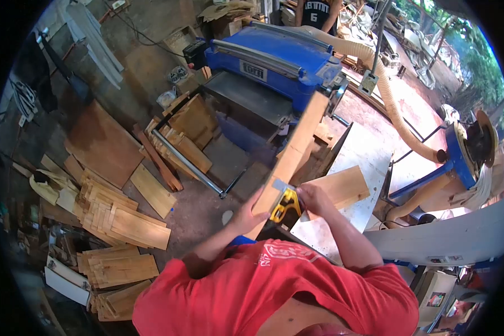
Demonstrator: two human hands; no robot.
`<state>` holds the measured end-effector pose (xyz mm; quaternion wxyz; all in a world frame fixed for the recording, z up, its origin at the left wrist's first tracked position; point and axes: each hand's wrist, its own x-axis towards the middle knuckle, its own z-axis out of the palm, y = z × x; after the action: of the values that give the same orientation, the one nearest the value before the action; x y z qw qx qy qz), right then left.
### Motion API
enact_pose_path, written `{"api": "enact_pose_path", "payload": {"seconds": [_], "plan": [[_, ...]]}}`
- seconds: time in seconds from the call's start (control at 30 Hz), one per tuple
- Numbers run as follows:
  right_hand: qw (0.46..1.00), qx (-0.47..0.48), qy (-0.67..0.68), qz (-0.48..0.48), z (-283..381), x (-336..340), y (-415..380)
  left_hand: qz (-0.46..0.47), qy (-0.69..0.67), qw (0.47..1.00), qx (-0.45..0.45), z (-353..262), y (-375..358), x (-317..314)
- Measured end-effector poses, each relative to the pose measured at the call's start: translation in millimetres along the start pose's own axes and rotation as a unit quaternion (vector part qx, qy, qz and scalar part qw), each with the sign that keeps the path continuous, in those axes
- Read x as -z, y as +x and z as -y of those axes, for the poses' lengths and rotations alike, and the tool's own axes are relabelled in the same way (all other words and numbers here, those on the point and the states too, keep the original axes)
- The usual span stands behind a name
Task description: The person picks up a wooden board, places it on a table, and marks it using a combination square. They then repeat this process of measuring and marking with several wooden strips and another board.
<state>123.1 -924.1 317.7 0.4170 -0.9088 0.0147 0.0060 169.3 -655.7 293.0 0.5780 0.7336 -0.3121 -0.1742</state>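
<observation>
A long wooden board slants from near my waist up toward the blue planer machine. My left hand grips the board's left side near its lower end. On the right side, my right hand is closed next to a yellow tool with a short grey blade, and its fingers touch the tool's upper right part. The tool lies against the board's edge, between my two hands. A shorter wooden board rests on the white surface just right of my right hand.
The blue planer stands ahead, with a metal roller bar to its left. Stacked boards lie at the left. A white tabletop, a ribbed hose and a blue blower are at the right. Another person stands behind the planer.
</observation>
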Motion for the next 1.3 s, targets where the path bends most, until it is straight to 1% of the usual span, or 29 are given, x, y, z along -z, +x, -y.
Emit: {"api": "enact_pose_path", "payload": {"seconds": [0.07, 0.13, 0.2, 0.27, 0.3, 0.33, 0.43, 0.47, 0.53, 0.6, 0.67, 0.73, 0.8, 0.83, 0.9, 0.97, 1.03, 1.1, 1.13, 1.17, 1.2, 1.23, 1.27, 1.3], "plan": [[0.994, -0.081, 0.047, 0.058, 39, 1, 37, -0.020, 0.031, 0.999, -0.017, -5, 12, 38], [0.994, -0.067, 0.026, 0.082, 62, -7, 76, -0.040, -0.029, 0.999, -0.022, 13, 22, 73], [0.996, -0.053, -0.001, 0.072, 90, -23, 115, -0.035, -0.045, 0.998, -0.021, 22, 32, 117], [0.992, -0.074, 0.039, 0.094, 127, -37, 148, -0.030, -0.042, 0.999, -0.001, 9, 37, 165], [0.992, -0.064, 0.043, 0.095, 140, -45, 165, -0.027, -0.035, 0.999, 0.011, 7, 41, 187], [0.992, -0.066, 0.044, 0.096, 150, -55, 180, -0.026, -0.035, 0.999, 0.013, 15, 43, 205], [0.997, -0.004, 0.032, 0.071, 167, -76, 218, -0.038, -0.009, 0.999, -0.001, 31, 52, 248], [0.997, -0.009, 0.032, 0.069, 173, -80, 227, -0.038, -0.022, 0.999, 0.008, 33, 53, 259], [0.993, -0.042, 0.041, 0.103, 186, -86, 243, -0.036, -0.035, 0.999, 0.017, 39, 57, 277], [0.993, -0.054, 0.036, 0.100, 195, -91, 255, -0.050, -0.049, 0.997, -0.009, 49, 62, 289], [0.993, -0.066, 0.031, 0.098, 200, -96, 266, -0.049, -0.051, 0.997, -0.009, 53, 65, 298], [0.994, -0.050, 0.019, 0.095, 200, -98, 276, -0.051, -0.053, 0.997, -0.009, 52, 70, 306], [0.994, -0.040, 0.021, 0.098, 200, -100, 284, -0.057, -0.003, 0.998, -0.028, 52, 73, 311], [0.994, -0.030, 0.025, 0.100, 199, -100, 287, -0.056, -0.004, 0.998, -0.028, 54, 75, 312], [0.993, -0.045, 0.016, 0.107, 199, -97, 292, -0.055, -0.059, 0.997, -0.013, 61, 78, 309], [0.992, -0.057, 0.012, 0.114, 186, -98, 297, -0.058, -0.041, 0.997, 0.003, 74, 83, 305], [0.990, -0.032, 0.045, 0.129, 166, -102, 307, -0.069, -0.019, 0.997, 0.018, 74, 90, 304], [0.988, -0.038, 0.059, 0.134, 151, -99, 308, -0.060, -0.080, 0.993, 0.056, 72, 95, 295], [0.987, -0.045, 0.068, 0.140, 146, -97, 309, -0.073, -0.076, 0.992, 0.062, 78, 99, 289], [0.980, -0.069, 0.092, 0.162, 127, -100, 312, -0.066, -0.011, 0.996, 0.064, 90, 104, 284], [0.980, -0.059, 0.104, 0.161, 116, -98, 313, -0.061, 0.054, 0.994, 0.071, 97, 107, 281], [0.974, -0.092, 0.128, 0.161, 106, -95, 313, -0.074, 0.113, 0.986, 0.098, 80, 114, 278], [0.968, -0.131, 0.149, 0.155, 94, -87, 312, -0.086, 0.113, 0.984, 0.105, 81, 123, 272], [0.966, -0.129, 0.147, 0.166, 76, -81, 307, -0.093, 0.189, 0.969, 0.128, 84, 128, 263]]}}
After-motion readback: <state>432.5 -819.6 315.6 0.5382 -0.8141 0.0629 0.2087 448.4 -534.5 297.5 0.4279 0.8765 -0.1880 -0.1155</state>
